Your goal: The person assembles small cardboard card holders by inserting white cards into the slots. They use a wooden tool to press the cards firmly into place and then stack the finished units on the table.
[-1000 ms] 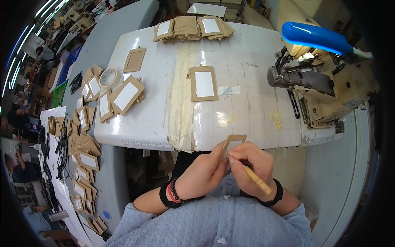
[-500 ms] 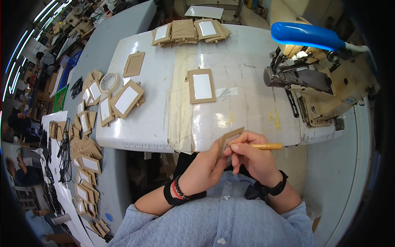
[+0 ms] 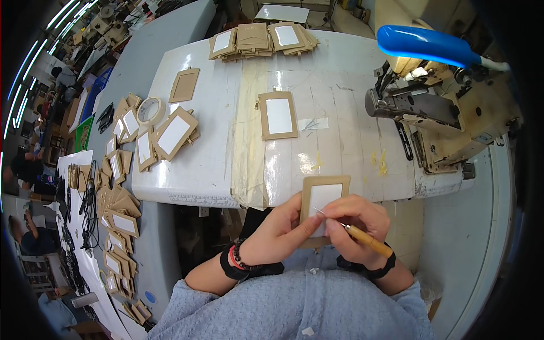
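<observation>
My left hand [image 3: 281,228] is closed on the edge of a tan card holder [image 3: 317,181], held upright over the table's near edge with its white window facing me. In my right hand [image 3: 362,217] is an awl [image 3: 371,241] with a wooden handle, gripped low by the fingers. A thin metal tip shows close to the white window, beside my left thumb. Whether it touches the holder is hard to make out. Farther up the table lies another card holder [image 3: 279,116], white window up, with a small metal clasp on its left edge.
Stacked card holders [image 3: 253,37] line the far edge. At left are a tape roll [image 3: 151,111], an empty-framed holder [image 3: 185,85] and several piled holders [image 3: 174,135]. A sewing machine [image 3: 436,110] stands at right under a blue lamp [image 3: 425,46]. More holders cover the grey side table.
The card holder has turned from edge-on to face me, showing its white window. The awl's handle has swung from level to slanting down right, and its metal tip is now visible.
</observation>
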A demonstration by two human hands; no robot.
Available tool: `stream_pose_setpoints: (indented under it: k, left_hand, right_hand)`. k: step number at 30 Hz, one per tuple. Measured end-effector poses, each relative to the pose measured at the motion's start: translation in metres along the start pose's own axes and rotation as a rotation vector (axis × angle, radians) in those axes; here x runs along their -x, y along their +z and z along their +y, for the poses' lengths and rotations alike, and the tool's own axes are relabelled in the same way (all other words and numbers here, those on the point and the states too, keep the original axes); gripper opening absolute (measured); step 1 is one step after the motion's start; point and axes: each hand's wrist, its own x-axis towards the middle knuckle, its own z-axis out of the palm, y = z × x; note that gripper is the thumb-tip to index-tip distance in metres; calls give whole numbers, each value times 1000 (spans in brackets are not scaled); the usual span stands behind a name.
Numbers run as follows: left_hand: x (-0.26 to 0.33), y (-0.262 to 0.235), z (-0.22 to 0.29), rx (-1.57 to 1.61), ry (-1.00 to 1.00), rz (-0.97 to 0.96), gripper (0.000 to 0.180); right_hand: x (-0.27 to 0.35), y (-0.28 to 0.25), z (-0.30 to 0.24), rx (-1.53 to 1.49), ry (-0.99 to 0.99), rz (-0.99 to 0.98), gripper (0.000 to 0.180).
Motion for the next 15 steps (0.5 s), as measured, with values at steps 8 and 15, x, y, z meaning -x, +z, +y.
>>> stream_pose_setpoints:
  k: [8,15]
  left_hand:
    - [3,0,0,-46,8,4,28]
    - [4,-2,-2,-87,4,8,27]
  right_hand:
    - [-4,1,1,75,-40,-35,16]
    - [-3,2,2,92,-40,-26,17]
